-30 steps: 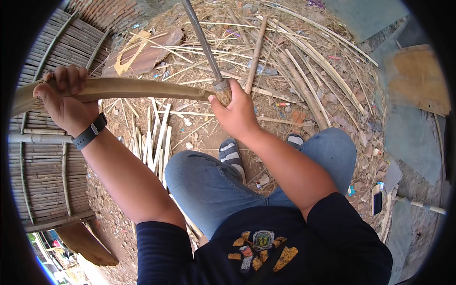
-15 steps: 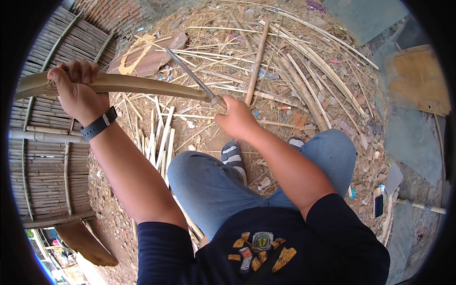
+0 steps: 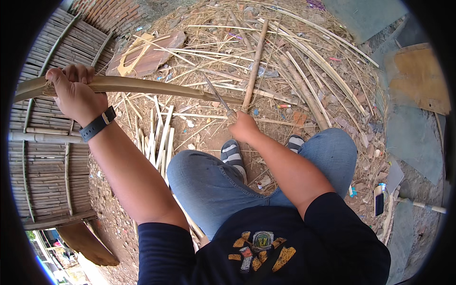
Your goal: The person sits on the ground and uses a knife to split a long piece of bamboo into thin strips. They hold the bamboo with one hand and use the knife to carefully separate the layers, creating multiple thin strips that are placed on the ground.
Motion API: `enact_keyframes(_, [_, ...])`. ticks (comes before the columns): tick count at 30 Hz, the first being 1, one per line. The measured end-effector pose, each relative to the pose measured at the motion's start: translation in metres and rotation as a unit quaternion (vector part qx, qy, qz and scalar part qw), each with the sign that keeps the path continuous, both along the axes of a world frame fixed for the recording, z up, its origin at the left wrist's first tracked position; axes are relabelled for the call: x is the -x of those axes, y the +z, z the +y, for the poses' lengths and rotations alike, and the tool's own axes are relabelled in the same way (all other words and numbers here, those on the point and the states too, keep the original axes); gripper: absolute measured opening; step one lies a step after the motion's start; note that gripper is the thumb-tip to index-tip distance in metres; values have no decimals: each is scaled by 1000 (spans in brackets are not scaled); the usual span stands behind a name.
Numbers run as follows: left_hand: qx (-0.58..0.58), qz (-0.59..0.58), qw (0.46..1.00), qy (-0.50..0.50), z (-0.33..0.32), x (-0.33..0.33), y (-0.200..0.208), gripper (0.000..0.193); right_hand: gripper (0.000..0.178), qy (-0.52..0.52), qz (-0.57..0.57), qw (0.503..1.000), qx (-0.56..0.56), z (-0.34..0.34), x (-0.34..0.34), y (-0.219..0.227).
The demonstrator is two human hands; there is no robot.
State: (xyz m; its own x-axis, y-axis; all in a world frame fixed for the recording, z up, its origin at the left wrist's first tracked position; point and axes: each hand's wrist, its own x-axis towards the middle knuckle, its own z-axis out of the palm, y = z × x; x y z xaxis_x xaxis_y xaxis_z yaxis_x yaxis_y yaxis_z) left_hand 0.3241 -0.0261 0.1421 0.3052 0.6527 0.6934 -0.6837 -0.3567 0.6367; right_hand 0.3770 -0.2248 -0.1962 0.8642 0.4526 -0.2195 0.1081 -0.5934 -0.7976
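Observation:
My left hand (image 3: 76, 92), raised at the left with a black wristwatch on the wrist, is closed round a long split bamboo piece (image 3: 142, 85). The bamboo runs from the far left past the hand, and its thinner end reaches toward the middle. My right hand (image 3: 244, 127) grips the handle of a long knife (image 3: 217, 95) in front of my knees. Its grey blade points away and to the left, crossing the bamboo near that end. Whether the edge touches the bamboo I cannot tell.
Thin bamboo strips (image 3: 164, 137) lie beside my left knee, and more litter the ground ahead. A bamboo pole (image 3: 256, 66) lies beyond my feet. A bamboo-slat wall (image 3: 45, 175) stands at the left. Grey sheets (image 3: 413, 142) and a phone (image 3: 378, 203) are at the right.
My right hand and the knife have moved right and slightly nearer, along toward the bamboo's thin end. The left hand has stayed nearly in place, holding the bamboo.

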Motion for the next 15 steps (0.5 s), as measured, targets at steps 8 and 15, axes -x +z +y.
enact_keyframes(8, [17,-6,1000,14,2,6,-4,27,34,-104,-101,947,-288,13,13,103])
enact_keyframes(15, [29,-1,999,29,10,8,-6,22,37,-12,-5,999,-48,12,30,0])
